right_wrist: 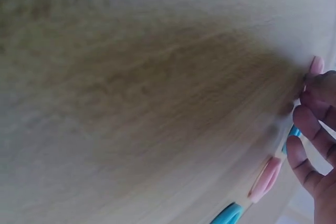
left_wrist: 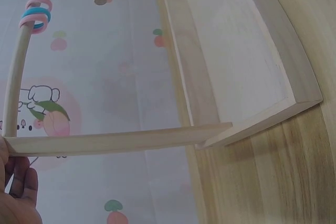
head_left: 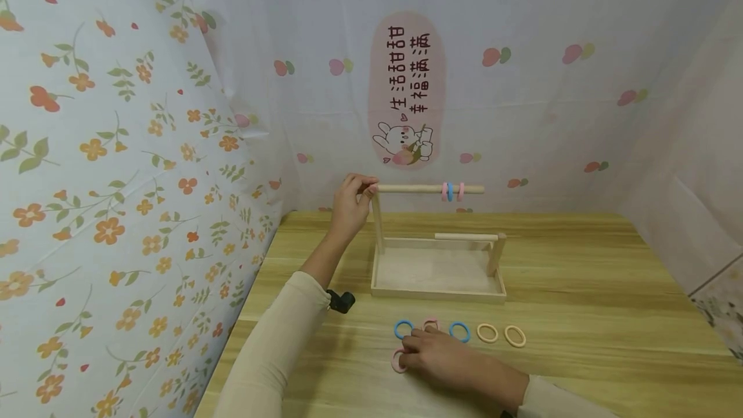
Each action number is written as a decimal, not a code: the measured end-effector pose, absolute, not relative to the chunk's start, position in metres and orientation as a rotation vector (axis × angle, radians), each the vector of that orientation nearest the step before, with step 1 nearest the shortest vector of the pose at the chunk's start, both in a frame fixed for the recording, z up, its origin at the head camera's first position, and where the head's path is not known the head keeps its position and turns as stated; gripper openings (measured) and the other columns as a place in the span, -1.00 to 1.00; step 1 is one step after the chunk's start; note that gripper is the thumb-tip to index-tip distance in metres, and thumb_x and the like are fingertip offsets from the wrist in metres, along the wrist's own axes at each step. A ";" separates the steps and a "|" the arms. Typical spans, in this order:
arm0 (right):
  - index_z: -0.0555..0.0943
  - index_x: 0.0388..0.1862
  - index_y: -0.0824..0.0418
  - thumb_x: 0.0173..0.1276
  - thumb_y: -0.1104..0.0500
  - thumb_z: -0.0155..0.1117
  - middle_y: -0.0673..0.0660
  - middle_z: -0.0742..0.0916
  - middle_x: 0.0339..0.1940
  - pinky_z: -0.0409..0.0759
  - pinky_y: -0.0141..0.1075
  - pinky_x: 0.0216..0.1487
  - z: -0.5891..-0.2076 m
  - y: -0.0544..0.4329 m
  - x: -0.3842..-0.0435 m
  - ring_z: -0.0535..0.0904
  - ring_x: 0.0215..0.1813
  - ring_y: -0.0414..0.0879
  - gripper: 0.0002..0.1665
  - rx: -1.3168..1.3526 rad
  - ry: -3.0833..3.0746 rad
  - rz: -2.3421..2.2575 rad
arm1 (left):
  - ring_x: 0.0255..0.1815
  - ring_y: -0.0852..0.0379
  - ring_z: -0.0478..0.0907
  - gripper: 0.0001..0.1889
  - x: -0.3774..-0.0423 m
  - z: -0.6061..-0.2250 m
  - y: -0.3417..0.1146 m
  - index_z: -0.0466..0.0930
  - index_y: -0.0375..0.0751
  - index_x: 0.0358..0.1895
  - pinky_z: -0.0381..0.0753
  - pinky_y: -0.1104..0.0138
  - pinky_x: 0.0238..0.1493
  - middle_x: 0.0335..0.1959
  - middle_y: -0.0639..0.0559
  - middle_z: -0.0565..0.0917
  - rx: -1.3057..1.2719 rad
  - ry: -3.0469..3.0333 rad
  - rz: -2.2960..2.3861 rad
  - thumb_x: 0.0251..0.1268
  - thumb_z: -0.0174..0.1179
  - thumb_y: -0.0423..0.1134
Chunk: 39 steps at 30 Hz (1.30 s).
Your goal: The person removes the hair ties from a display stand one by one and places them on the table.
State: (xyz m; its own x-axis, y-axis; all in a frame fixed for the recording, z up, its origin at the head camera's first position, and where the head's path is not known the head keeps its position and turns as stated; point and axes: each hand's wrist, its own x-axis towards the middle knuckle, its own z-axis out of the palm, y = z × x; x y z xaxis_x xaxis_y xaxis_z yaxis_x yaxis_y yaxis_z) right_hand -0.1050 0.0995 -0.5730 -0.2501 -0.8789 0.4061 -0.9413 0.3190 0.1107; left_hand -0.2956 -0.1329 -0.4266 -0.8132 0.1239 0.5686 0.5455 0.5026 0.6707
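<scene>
My left hand [head_left: 351,206] grips the top of the tall wooden post [head_left: 378,223], where the upper rod [head_left: 409,189] joins it. Two pink rings and a blue ring [head_left: 449,192] hang on that rod, towards its free end. Low over the table, my right hand [head_left: 439,357] pinches the near pink ring [head_left: 397,362] at its right edge between thumb and fingertips. Beyond this hand lie a blue ring [head_left: 403,329], a partly covered pink ring [head_left: 431,322] and another blue ring [head_left: 460,332]. The left wrist view shows the post [left_wrist: 115,141] rising from the tray's end.
Two pale yellow rings [head_left: 487,333] lie right of the blue one. The wooden tray [head_left: 438,297] carries a shorter post [head_left: 496,255] with a lower rod [head_left: 466,237] pointing left. Behind the table [head_left: 580,276] hangs a printed cloth [head_left: 522,115]; a flowered cloth [head_left: 133,166] borders the left.
</scene>
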 end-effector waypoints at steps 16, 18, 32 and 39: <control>0.82 -0.05 0.03 0.45 0.07 0.60 -0.14 0.63 -0.25 0.57 -0.43 -0.17 -0.543 0.131 -0.125 0.46 -0.25 -0.32 -0.84 1.506 -2.172 0.402 | 0.18 -0.17 0.72 -0.73 -0.300 -0.426 -0.136 0.75 -0.29 0.17 0.75 0.06 0.34 0.14 -0.19 0.71 -0.526 -2.343 -1.282 0.65 0.25 -0.20; 0.82 -0.03 0.05 0.50 0.09 0.56 -0.12 0.66 -0.22 0.58 -0.42 -0.15 -0.534 0.139 -0.131 0.49 -0.23 -0.32 -0.86 1.477 -2.197 0.457 | 0.19 -0.17 0.72 -0.74 -0.300 -0.425 -0.135 0.75 -0.29 0.17 0.75 0.06 0.34 0.14 -0.19 0.71 -0.523 -2.343 -1.285 0.65 0.26 -0.21; 0.84 -0.07 0.23 0.81 -0.06 0.14 0.03 0.72 -0.24 0.59 -0.40 -0.30 -0.481 0.183 -0.181 0.54 -0.30 -0.23 -0.52 1.250 -2.087 0.559 | 0.19 -0.19 0.72 -0.71 -0.300 -0.425 -0.136 0.75 -0.36 0.17 0.75 0.05 0.34 0.13 -0.21 0.71 -0.520 -2.333 -1.313 0.64 0.27 -0.22; 0.84 -0.08 0.26 0.32 0.35 0.64 0.08 0.76 -0.23 0.69 -0.27 -0.32 -0.466 0.194 -0.193 0.66 -0.28 -0.14 -0.79 1.122 -2.182 0.594 | 0.20 -0.17 0.73 -0.72 -0.298 -0.424 -0.134 0.76 -0.33 0.16 0.75 0.08 0.36 0.12 -0.20 0.71 -0.517 -2.334 -1.313 0.62 0.28 -0.21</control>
